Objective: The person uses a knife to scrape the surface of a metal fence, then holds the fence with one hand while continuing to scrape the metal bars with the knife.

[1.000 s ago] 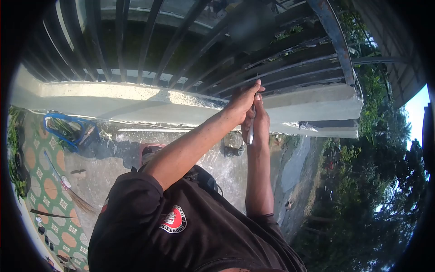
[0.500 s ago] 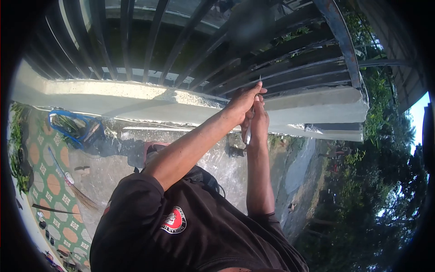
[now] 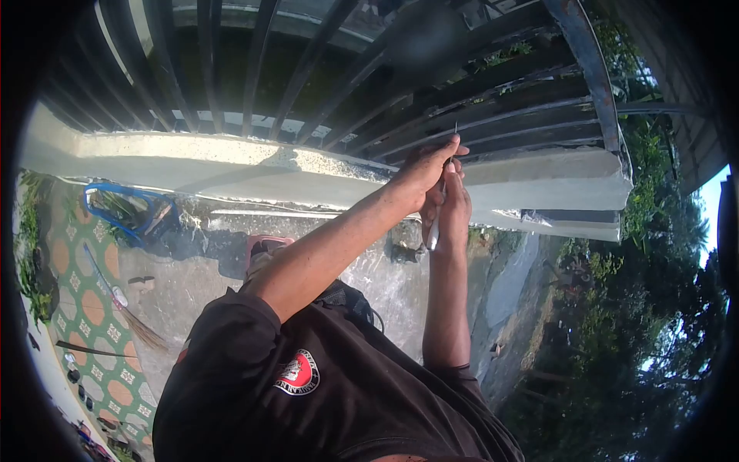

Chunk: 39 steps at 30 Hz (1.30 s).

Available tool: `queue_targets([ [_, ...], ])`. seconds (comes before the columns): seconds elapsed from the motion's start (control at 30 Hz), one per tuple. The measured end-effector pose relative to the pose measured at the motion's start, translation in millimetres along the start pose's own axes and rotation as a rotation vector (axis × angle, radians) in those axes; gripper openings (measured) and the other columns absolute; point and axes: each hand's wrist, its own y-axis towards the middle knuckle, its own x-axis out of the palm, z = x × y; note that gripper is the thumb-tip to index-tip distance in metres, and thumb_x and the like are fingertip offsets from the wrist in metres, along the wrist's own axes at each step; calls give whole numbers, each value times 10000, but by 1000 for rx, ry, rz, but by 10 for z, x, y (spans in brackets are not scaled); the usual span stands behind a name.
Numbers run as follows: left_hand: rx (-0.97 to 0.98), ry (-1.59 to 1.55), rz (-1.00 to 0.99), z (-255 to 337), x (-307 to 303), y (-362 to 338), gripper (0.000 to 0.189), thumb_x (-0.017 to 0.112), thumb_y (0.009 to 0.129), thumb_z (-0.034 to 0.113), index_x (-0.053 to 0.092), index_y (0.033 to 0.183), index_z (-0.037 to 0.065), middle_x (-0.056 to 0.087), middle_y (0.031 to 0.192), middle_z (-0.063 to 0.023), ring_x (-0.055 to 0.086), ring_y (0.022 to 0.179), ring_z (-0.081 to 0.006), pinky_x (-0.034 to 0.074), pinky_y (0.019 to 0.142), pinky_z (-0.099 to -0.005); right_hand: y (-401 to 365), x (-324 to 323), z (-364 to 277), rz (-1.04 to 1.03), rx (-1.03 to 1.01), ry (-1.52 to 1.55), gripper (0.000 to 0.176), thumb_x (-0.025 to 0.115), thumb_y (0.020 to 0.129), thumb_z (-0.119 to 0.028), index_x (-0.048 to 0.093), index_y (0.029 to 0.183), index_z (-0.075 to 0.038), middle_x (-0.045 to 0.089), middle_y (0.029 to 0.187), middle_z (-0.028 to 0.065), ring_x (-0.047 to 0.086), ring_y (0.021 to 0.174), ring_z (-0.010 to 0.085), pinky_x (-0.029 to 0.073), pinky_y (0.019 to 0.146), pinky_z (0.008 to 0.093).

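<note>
Both my hands meet in front of the dark slatted fence, just above the pale ledge. My right hand (image 3: 453,204) is closed around a slim tool with a pale handle (image 3: 434,232), whose end sticks out below the palm. Its thin pointed metal tip shows above my fingers, near the slats; the exact kind of tool cannot be made out. Closed over the upper part of the same tool, my left hand (image 3: 427,171) presses against the right, thumb pointing up towards the tip. My fingers hide the tool's middle.
Dark metal slats (image 3: 300,69) rise from the pale ledge (image 3: 215,158), ending at a rusty post (image 3: 589,69). Lower left are a blue-framed object (image 3: 127,208), a broom (image 3: 142,327) and patterned tiles (image 3: 91,304). A reddish object (image 3: 265,246) lies near my left arm. Trees (image 3: 631,323) stand right.
My hands and the tool have shifted slightly right along the fence, with the tool's tip a little higher. The view has also moved slightly. Both hands keep their hold.
</note>
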Motion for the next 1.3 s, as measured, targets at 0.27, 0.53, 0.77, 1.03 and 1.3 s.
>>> queue_targets([
  [0.27, -107, -170, -20, 38, -58, 4, 468, 589, 956, 509, 661, 1161, 94, 581, 831, 27, 627, 860, -97, 385, 427, -204, 76, 52, 112, 59, -7, -83, 277, 474, 1037, -343, 520, 869, -128, 429, 609, -52, 401, 447, 58, 310, 388, 229],
  [0.53, -132, -126, 89, -153, -320, 211, 486, 597, 940, 535, 659, 1181, 117, 575, 867, 29, 643, 911, -126, 351, 406, -214, 262, -62, 438, 38, 119, -41, 220, 471, 1032, -326, 545, 937, -142, 435, 629, -64, 397, 446, 48, 301, 383, 209],
  [0.77, -100, -132, -12, -47, -84, 37, 478, 586, 953, 525, 656, 1174, 107, 572, 848, 30, 627, 855, -103, 353, 406, -210, 101, -129, 158, 20, 77, -17, 288, 483, 1026, -371, 519, 862, -137, 444, 612, -52, 414, 436, 59, 309, 358, 211],
  [1.03, -144, -101, 14, -65, -214, 35, 486, 575, 950, 546, 661, 1201, 139, 562, 945, 10, 616, 956, -121, 378, 444, -213, 68, -23, 233, 35, 23, -141, 219, 485, 1025, -330, 528, 897, -158, 420, 624, -64, 389, 453, 44, 298, 388, 223],
  [1.3, -140, -74, 47, -132, -396, 191, 496, 565, 950, 560, 660, 1207, 147, 570, 896, 20, 586, 838, -109, 444, 508, -254, 188, -31, 441, 32, 116, -13, 226, 499, 1015, -362, 529, 988, -139, 444, 621, -59, 410, 440, 62, 319, 390, 223],
])
